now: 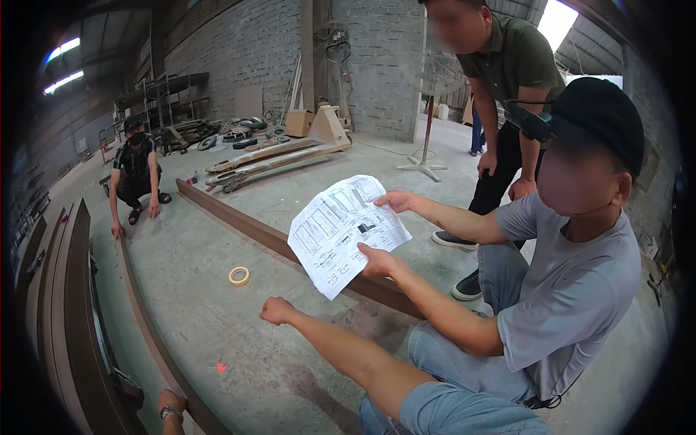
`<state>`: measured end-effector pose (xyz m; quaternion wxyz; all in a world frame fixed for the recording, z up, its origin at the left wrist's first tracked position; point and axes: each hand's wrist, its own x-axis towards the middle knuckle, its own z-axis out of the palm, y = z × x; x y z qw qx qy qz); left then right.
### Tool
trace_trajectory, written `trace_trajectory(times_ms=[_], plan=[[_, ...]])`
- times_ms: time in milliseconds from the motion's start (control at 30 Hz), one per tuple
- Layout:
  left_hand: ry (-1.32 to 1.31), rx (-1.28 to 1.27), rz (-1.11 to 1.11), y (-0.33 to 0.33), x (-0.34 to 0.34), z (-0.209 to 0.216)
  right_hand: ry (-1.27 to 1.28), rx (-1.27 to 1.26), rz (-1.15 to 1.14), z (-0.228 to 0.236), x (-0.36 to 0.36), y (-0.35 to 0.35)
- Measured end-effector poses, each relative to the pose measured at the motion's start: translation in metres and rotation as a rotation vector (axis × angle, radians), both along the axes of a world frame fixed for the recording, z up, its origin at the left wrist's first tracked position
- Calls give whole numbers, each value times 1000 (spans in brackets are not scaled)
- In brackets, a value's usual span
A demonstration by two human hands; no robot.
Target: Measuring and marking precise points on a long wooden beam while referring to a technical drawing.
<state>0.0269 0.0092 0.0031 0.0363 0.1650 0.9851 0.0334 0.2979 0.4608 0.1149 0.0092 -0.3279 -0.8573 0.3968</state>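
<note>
On the concrete floor (239, 333) at left, see a brown beam (147, 335) pointing lengthwise away toward a crouching co-worker (134, 170); rest the left hand (171, 401) against its near part, cannot tell how widely opened; hold the right hand (277, 310) fisted near a tape roll (239, 283).

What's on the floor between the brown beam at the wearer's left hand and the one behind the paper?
The head view shows a roll of tape and a small reddish scrap or mark on the floor there.
</note>
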Motion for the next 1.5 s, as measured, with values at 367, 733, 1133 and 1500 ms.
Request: trace_trajectory(times_ms=[367,733,1133,1500], plan=[[15,8,14,6,10,-2,-14,15,10,-19,-7,-1],[-75,-102,-129,3,-1,-5,-38,115,40,-65,-35,11],[-207,-53,47,-5,-17,-20,-1,79,16,-23,-9,-13],[-216,-40,4,-1,-5,-6,39,98,5,-26,-16,-14]])
